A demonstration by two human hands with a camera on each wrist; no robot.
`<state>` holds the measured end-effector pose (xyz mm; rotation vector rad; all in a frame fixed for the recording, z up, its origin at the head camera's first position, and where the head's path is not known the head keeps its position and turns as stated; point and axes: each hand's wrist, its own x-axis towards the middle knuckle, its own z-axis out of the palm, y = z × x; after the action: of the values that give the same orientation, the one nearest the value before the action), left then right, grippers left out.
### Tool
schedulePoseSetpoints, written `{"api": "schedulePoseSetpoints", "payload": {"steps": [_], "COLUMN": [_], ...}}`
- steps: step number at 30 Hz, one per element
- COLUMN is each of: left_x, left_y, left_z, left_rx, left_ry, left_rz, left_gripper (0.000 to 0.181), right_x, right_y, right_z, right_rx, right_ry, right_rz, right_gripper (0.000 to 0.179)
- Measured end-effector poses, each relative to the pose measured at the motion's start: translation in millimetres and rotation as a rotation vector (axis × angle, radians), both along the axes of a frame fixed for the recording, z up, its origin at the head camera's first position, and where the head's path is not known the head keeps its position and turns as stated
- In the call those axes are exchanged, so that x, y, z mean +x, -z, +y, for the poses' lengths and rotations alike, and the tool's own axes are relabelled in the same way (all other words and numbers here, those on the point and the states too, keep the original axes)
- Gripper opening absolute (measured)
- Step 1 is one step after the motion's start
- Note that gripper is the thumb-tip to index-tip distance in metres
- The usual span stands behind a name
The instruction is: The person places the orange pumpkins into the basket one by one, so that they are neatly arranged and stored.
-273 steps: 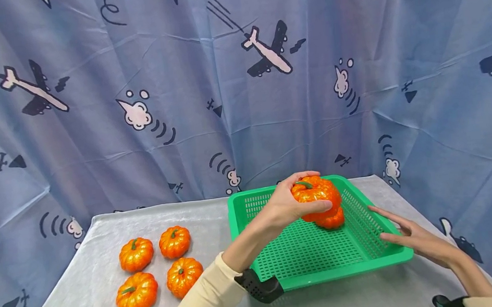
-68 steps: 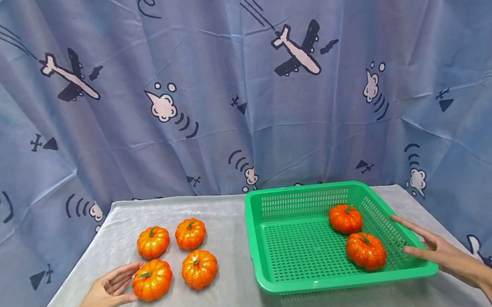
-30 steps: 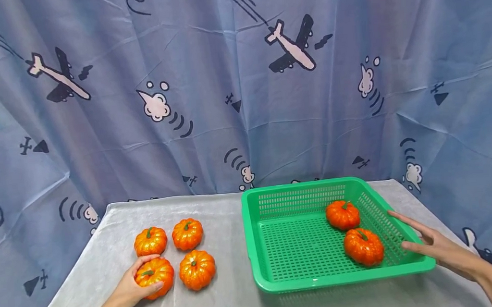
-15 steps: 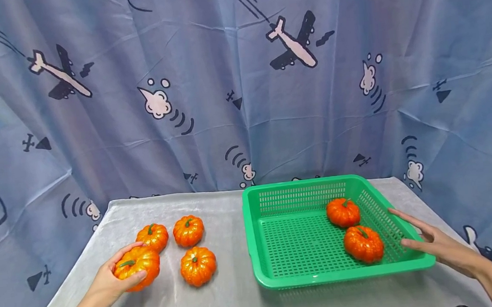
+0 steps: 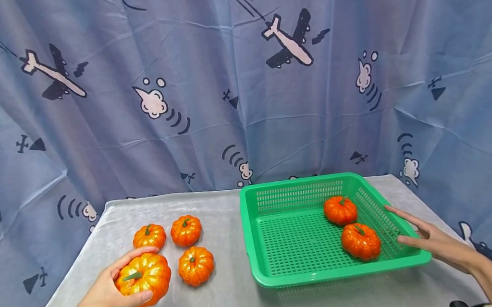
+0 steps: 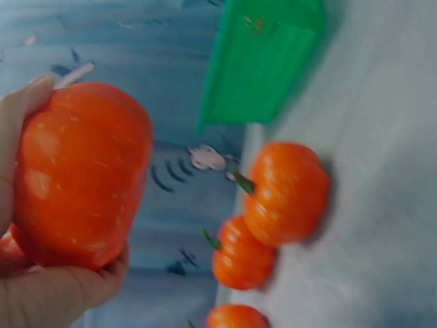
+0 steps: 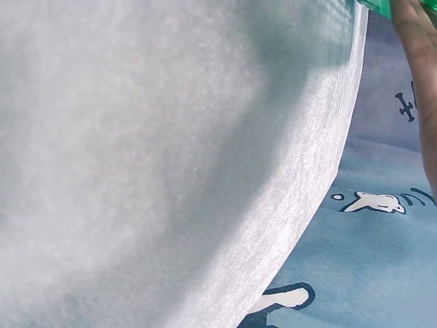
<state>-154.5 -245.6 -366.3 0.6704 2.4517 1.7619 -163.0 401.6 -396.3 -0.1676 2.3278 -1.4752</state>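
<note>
1. The left fingers (image 5: 138, 253) curl along the far side of the held pumpkin (image 5: 153, 276), the thumb (image 5: 141, 298) across its near side; they part only as wide as its body, and it sits within them, raised off the table (image 5: 224, 213).
2. The right fingers (image 5: 402, 215) spread loosely, fairly straight, over the right-hand rim of the basket (image 5: 325, 276); they have hold of nothing that shows; how hard they press I cannot tell.
3. Just beyond the left fingers lies a back-left pumpkin (image 5: 149, 236); past it and rightward, a back-right pumpkin (image 5: 186, 230); right of the left fingers, a front pumpkin (image 5: 196, 266).
4. Left of the right fingers, inside the basket, lies a near basket pumpkin (image 5: 361, 242); beyond it, a far basket pumpkin (image 5: 340, 210).
5. The held pumpkin looks light and stiff, its glossy skin probably slippery; the widest part is the place for fingers, fingertips in the grooves; the stem (image 5: 132, 276) looks breakable, a poor hold.
</note>
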Motion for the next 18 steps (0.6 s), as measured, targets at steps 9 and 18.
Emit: {"api": "schedulePoseSetpoints", "payload": {"steps": [9,18], "left_x": [7.3,2.3], "left_y": [-18.9,-29.0], "left_z": [11.3,27.0], "left_rx": [0.048,0.088], "left_ry": [0.089,0.217], "left_rz": [-0.114,-0.136], "left_gripper": [0.060,0.060], "right_x": [2.2,2.3], "right_y": [-0.7,1.0], "right_z": [-0.1,-0.2], "right_rx": [-0.060,-0.043], "right_ry": [0.016,0.024], "right_rz": [-0.008,0.019], "right_gripper": [0.064,0.064]}}
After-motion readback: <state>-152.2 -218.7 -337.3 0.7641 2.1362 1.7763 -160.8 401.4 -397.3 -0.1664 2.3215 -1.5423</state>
